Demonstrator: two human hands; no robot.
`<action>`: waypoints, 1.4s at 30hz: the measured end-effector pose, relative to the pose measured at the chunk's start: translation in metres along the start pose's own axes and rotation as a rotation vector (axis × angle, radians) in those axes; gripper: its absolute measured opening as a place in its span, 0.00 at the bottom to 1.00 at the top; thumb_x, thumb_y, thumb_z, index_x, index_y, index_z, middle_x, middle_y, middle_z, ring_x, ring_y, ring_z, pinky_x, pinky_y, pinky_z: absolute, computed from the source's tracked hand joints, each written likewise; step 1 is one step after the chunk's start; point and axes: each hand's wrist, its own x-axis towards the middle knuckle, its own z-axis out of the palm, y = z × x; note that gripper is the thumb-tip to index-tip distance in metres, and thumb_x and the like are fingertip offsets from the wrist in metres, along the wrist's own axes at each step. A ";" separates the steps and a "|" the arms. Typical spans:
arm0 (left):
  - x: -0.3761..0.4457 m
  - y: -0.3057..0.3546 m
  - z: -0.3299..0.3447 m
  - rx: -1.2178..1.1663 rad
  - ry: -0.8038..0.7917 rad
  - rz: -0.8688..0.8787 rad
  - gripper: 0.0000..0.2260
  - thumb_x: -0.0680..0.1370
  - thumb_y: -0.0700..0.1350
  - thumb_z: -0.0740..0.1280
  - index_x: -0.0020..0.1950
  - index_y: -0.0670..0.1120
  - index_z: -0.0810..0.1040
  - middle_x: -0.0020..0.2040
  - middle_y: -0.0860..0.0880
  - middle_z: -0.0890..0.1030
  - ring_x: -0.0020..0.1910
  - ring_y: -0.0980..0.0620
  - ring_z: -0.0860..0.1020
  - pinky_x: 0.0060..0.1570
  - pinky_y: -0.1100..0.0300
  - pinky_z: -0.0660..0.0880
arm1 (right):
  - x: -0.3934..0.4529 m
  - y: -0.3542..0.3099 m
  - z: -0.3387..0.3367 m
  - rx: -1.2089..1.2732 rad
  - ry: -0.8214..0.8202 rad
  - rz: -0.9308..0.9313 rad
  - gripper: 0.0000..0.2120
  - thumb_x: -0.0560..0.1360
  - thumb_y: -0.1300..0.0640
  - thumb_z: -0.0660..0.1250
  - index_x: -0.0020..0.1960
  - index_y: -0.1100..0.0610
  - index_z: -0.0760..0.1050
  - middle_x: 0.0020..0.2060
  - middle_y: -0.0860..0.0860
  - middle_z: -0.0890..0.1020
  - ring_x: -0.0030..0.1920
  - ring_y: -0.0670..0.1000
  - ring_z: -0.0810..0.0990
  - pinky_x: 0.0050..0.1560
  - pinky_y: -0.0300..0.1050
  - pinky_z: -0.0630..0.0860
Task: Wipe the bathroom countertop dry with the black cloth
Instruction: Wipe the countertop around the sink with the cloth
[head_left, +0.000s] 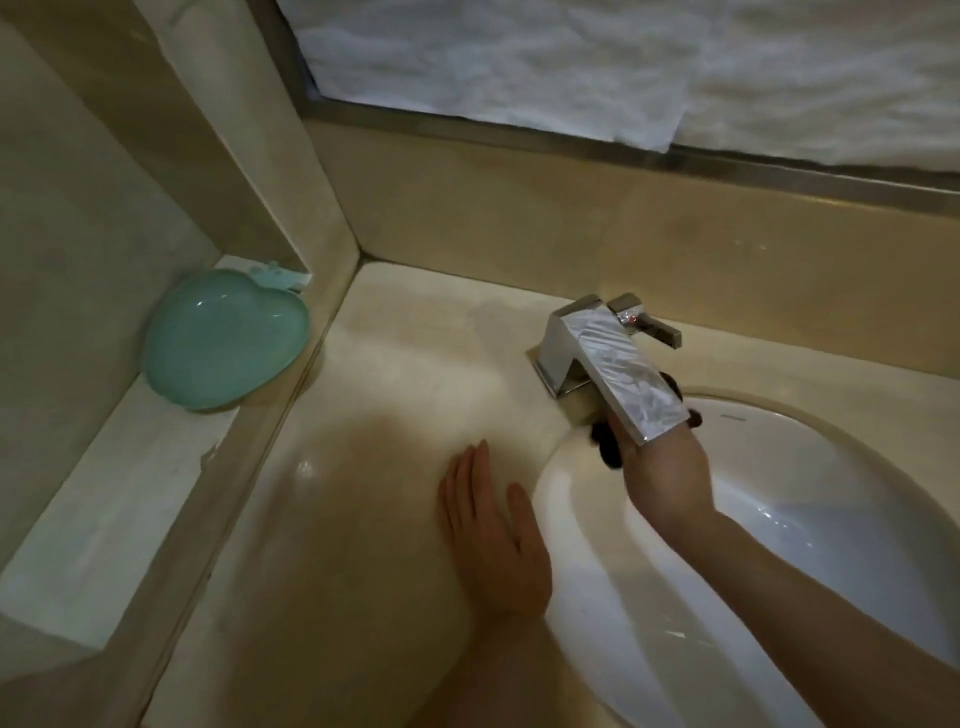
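Item: black cloth. It is sitting at the far rim of the basin, tucked under the spout of the chrome faucet; only dark scraps are showing either side of the spout.

Item: right hand. It is reaching across the basin to the cloth. Its fingers are hidden behind the spout, so the grip looks clamped on the cloth, though the curl itself is not showing.

Item: left hand. It is lying flat on the bench just left of the basin, fingers straight and together, holding nothing.

Step in hand, as judged: drying the strip of bench around the faucet base. Doing it well is calling for the cloth to be pressed flat rather than bunched, worked round the foot of the faucet and along the basin rim, then drawn out over the open bench to the left, where glints are suggesting water. The resting hand would need lifting so the patch beneath it gets wiped.

Containers: white basin, holding nothing visible, with only sheen on its wall. Green apple-shaped dish, sitting on the ledge at far left, showing nothing inside.
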 end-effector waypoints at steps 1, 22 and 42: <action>0.000 -0.001 0.000 -0.005 0.000 0.001 0.23 0.81 0.49 0.55 0.73 0.41 0.72 0.71 0.45 0.74 0.73 0.46 0.67 0.72 0.47 0.63 | -0.003 -0.001 0.011 -0.082 -0.011 -0.019 0.20 0.81 0.54 0.61 0.71 0.58 0.68 0.62 0.58 0.77 0.63 0.54 0.77 0.55 0.44 0.72; -0.017 0.086 -0.043 -0.684 -0.979 -0.424 0.22 0.71 0.58 0.73 0.65 0.59 0.77 0.60 0.56 0.82 0.59 0.56 0.81 0.61 0.53 0.77 | -0.098 -0.030 -0.111 0.666 -0.334 0.226 0.09 0.82 0.51 0.61 0.56 0.49 0.79 0.46 0.43 0.83 0.50 0.42 0.81 0.48 0.34 0.76; -0.084 0.147 0.015 -0.275 -1.029 -0.158 0.07 0.79 0.45 0.69 0.51 0.58 0.84 0.47 0.60 0.85 0.49 0.61 0.83 0.52 0.65 0.76 | -0.140 0.151 -0.217 0.641 0.026 0.664 0.12 0.79 0.62 0.65 0.58 0.48 0.74 0.52 0.46 0.81 0.54 0.43 0.79 0.47 0.34 0.73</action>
